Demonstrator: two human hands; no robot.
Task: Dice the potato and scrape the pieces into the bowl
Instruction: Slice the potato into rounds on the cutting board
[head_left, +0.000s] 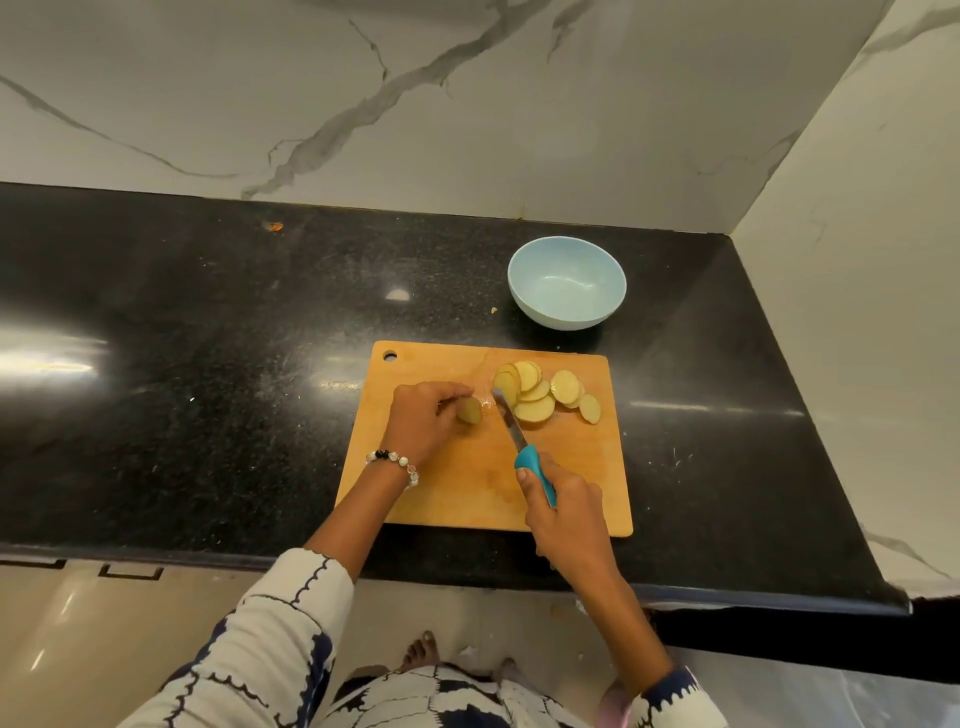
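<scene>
The potato is mostly cut: its end piece sits on the board, pinched by the left hand, with slices fanned just right of the knife, whose handle the right hand grips. Dicing and scraping appear to remain; the bowl beyond the board holds nothing, with nothing between them.

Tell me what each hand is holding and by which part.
The left hand grips the uncut potato end from above, pinning it on the cutting board. The right hand holds the knife by its blue handle.
</scene>
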